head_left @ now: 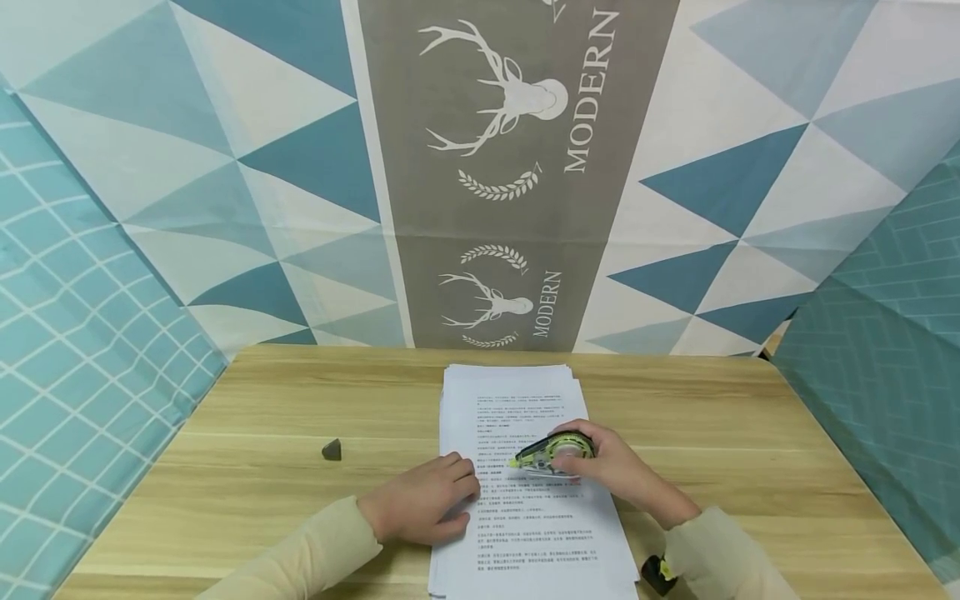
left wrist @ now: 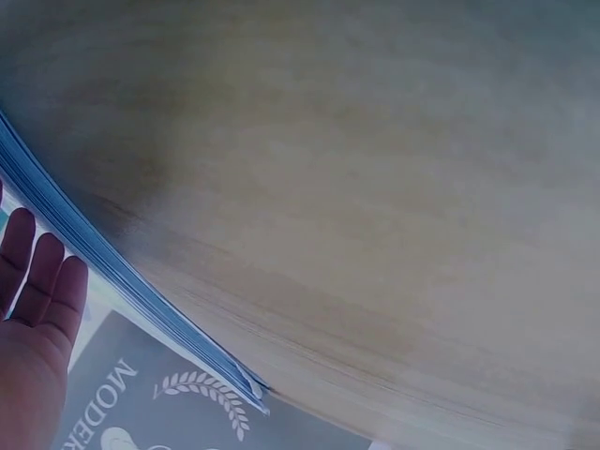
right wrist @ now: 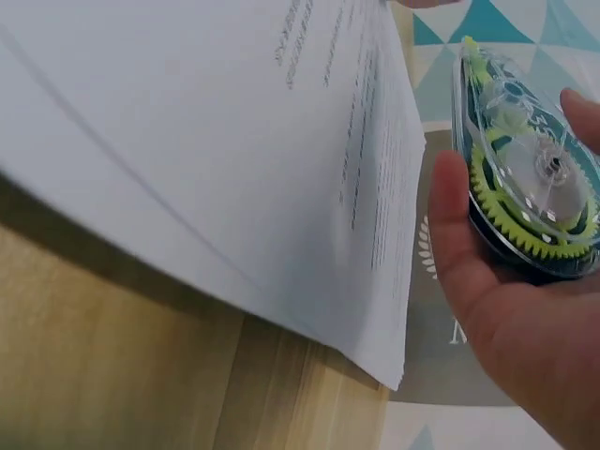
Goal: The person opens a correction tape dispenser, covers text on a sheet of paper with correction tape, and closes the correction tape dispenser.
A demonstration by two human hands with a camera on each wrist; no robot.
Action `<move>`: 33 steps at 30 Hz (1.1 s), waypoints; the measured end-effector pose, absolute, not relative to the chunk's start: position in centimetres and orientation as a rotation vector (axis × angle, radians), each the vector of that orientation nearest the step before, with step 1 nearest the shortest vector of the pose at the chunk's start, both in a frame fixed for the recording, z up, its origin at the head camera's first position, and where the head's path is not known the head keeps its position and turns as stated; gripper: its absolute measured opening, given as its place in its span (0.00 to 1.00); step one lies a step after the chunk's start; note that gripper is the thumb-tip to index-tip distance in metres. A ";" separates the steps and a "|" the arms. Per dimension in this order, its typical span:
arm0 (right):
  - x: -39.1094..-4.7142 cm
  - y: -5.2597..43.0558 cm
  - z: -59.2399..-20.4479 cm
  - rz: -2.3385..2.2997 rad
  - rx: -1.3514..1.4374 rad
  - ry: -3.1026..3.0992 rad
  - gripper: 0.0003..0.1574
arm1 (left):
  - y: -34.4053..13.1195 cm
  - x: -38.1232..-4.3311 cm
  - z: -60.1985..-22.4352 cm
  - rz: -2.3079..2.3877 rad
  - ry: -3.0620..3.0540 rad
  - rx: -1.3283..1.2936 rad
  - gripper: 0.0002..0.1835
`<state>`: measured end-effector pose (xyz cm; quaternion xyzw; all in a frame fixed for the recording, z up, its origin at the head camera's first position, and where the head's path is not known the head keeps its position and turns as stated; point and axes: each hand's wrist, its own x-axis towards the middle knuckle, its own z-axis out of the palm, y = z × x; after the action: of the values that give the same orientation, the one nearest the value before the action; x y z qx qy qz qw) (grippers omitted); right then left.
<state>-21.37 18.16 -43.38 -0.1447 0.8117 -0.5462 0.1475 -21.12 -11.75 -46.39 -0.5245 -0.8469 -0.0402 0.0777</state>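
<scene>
A stack of printed paper [head_left: 517,383] lies on the wooden table, its sheets slightly uneven at the edges. My right hand [head_left: 611,461] holds a clear correction tape dispenser [head_left: 555,454] with black and yellow-green parts over the middle of the top sheet. Its yellow-green tip points left at a line of print. Through the clear case [right wrist: 544,178] in the right wrist view, a toothed green wheel shows between thumb and fingers. My left hand [head_left: 423,498] rests on the stack's left edge, and its fingers [left wrist: 42,272] look extended in the left wrist view.
A small dark wedge-shaped piece [head_left: 332,450] lies on the table left of the paper. By my right sleeve sits a black object with a yellow-green bit [head_left: 657,575], partly covered. A patterned cloth [head_left: 495,167] hangs behind the table's back edge.
</scene>
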 end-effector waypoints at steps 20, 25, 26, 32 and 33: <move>-21.7 16.9 -43.5 -1.369 -0.546 2.532 0.15 | -11.6 -21.3 -46.5 -0.143 -2.553 -1.574 0.09; -21.7 16.8 -43.5 -1.327 -0.614 2.547 0.14 | -11.6 -21.2 -46.3 -0.148 -2.556 -1.576 0.09; -21.7 16.8 -43.4 -1.314 -0.629 2.553 0.14 | -11.6 -21.2 -46.3 -0.147 -2.556 -1.575 0.09; -21.8 16.6 -43.3 -1.242 -0.669 2.577 0.14 | -11.7 -21.3 -46.4 -0.142 -2.559 -1.577 0.10; -21.9 16.5 -43.2 -1.232 -0.670 2.584 0.14 | -11.7 -21.3 -46.4 -0.144 -2.560 -1.578 0.10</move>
<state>-21.86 16.53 -43.22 -0.2269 0.8745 -0.4168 0.1005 -21.29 -11.66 -46.36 -0.5229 -0.8486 -0.0478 0.0653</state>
